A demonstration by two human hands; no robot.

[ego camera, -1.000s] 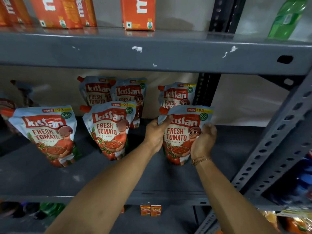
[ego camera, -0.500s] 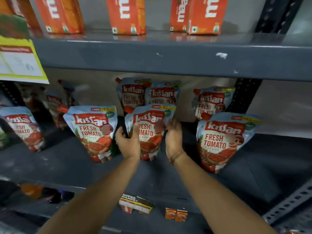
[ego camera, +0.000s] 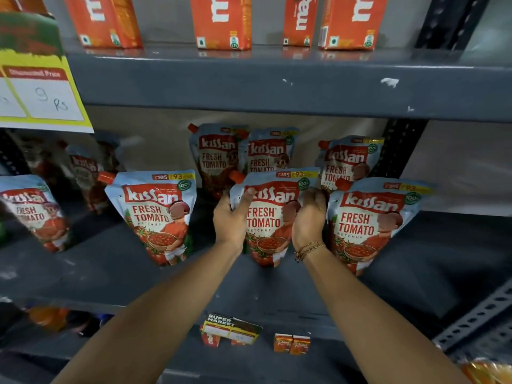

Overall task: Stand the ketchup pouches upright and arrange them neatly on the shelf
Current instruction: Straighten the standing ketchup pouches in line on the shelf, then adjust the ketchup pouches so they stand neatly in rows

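Several Kissan ketchup pouches stand upright on the grey middle shelf (ego camera: 110, 275). The middle front pouch (ego camera: 267, 217) is gripped on both sides: my left hand (ego camera: 231, 218) holds its left edge, thumb across the front, and my right hand (ego camera: 309, 217) clasps its right edge. Another front pouch (ego camera: 159, 214) stands to the left and one (ego camera: 368, 223) close on the right. A fourth (ego camera: 30, 212) is at the far left. Behind stand three more pouches (ego camera: 213, 156), (ego camera: 267, 153), (ego camera: 349, 162), partly hidden.
Orange juice cartons (ego camera: 221, 20) line the shelf above. A yellow price sign (ego camera: 38, 87) hangs at upper left. Darker pouches (ego camera: 83, 170) sit in shadow at the back left. Small orange boxes (ego camera: 292, 343) and a label (ego camera: 231, 329) lie on the shelf below. A perforated upright (ego camera: 399, 145) stands at the right.
Both hands left the right front pouch, moved left to the middle front pouch and closed on its sides. The view has swung left with them.
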